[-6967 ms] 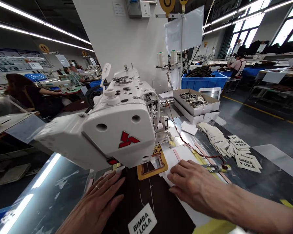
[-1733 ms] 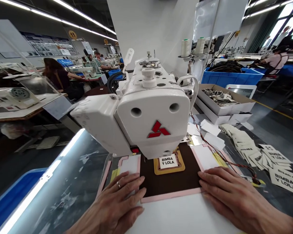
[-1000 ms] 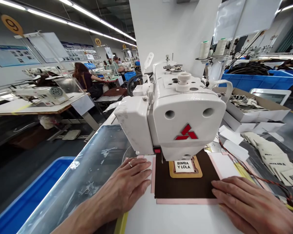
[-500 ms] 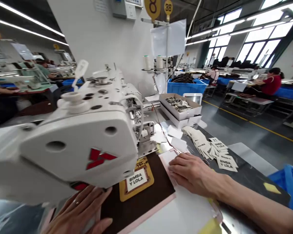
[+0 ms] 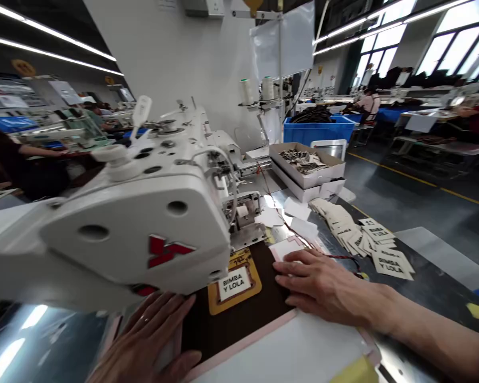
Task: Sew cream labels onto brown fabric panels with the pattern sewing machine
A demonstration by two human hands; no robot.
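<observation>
A dark brown panel (image 5: 259, 308) lies under the white sewing machine head (image 5: 131, 234). On it is a yellow frame (image 5: 256, 276) around a white "BIMBA Y LOLA" label (image 5: 234, 283). My left hand (image 5: 155, 335) rests on the panel's left side, below the machine head, with a ring showing. Its fingers are stretched out and the thumb is apart. Across from it, my right hand (image 5: 323, 284) lies flat, fingers spread, with the fingertips at the panel's right edge. Pink-edged white sheeting (image 5: 299, 346) borders the panel. The needle area is hidden behind the machine head.
Loose labels (image 5: 389, 260) lie fanned out on the dark table at right. Behind them stands a white carton (image 5: 323, 173) of small pieces. A blue crate (image 5: 317, 132) is farther back, near thread cones (image 5: 246, 91). Other people sit at machines in the background.
The camera has turned, so the scene sits farther right and slightly higher. My right fingertips have shifted slightly left, onto the panel's edge. My left hand still lies on the panel.
</observation>
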